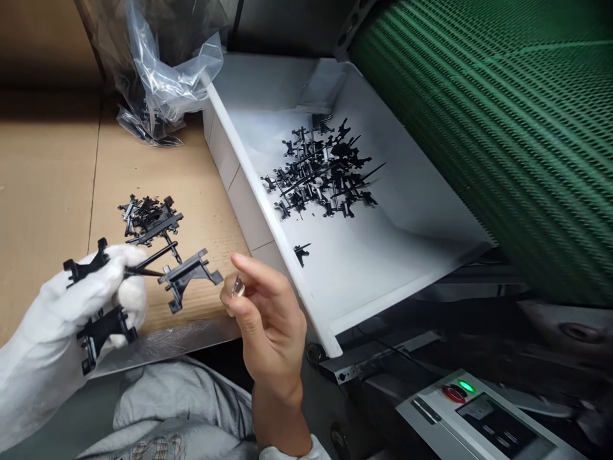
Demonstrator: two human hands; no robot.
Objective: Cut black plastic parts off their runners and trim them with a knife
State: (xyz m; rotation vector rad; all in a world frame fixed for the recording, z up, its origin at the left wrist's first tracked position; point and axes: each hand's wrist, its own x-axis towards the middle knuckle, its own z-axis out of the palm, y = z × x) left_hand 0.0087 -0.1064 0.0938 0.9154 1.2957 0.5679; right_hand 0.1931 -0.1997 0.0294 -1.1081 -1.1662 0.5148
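My left hand [108,287], in a white glove, is closed on a black plastic moulding: thin runners with several bracket-like parts branching off. One of these black brackets [189,278] points right, toward my right hand [268,319]. That hand is bare, and its thumb and fingers pinch a small shiny piece [238,287], whose kind I cannot make out. A narrow gap parts it from the bracket. Behind the left hand, a small heap of black plastic pieces [148,217] lies on the brown work surface [205,217].
A white bin [253,198] to the right holds a pile of black parts [330,169]. At the back left stands a clear plastic bag [167,76] with dark pieces inside. A green mesh belt [479,128] slopes past the bin, above a control box [479,415] with a green light.
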